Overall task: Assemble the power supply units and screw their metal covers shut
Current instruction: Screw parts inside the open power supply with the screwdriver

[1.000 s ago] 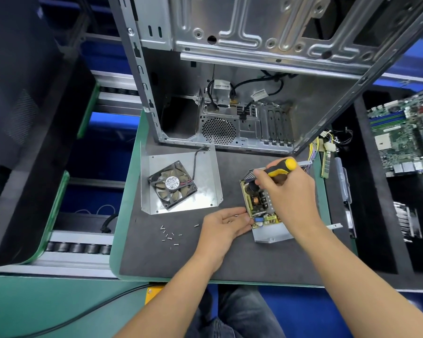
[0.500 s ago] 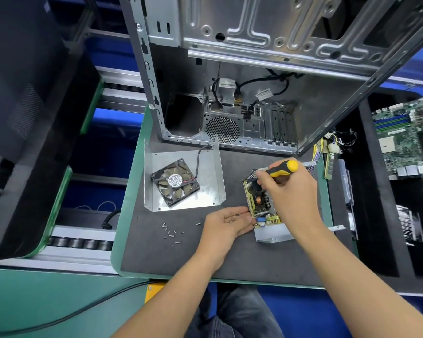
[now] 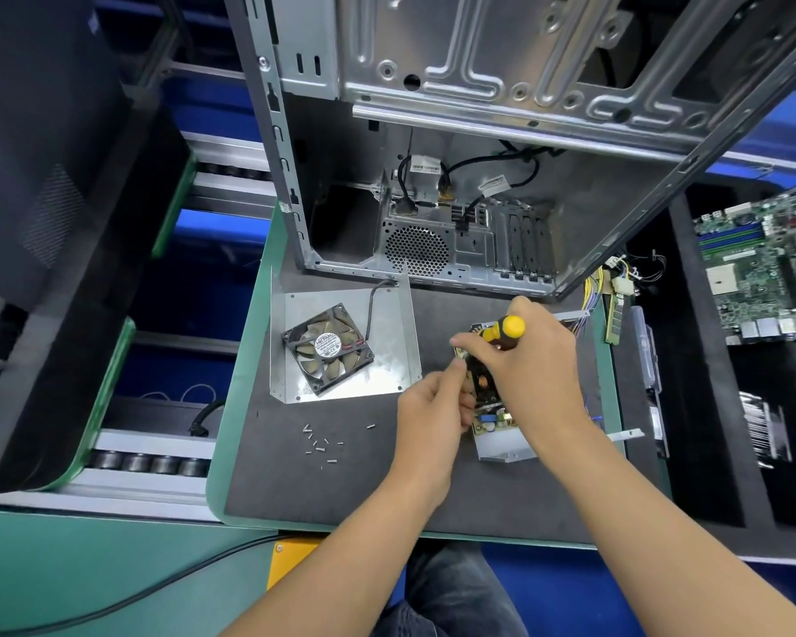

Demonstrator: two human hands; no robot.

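Power supply, fan beside, screws near

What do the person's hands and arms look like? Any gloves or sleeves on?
No gloves and no sleeves: the left hand and right hand are bare, and so are both forearms as far as the picture shows. There are no rings, watch or wristbands to see.

Your yellow-and-black screwdriver, black fan with brownish blades, silver cover, dark grey mat edged green.
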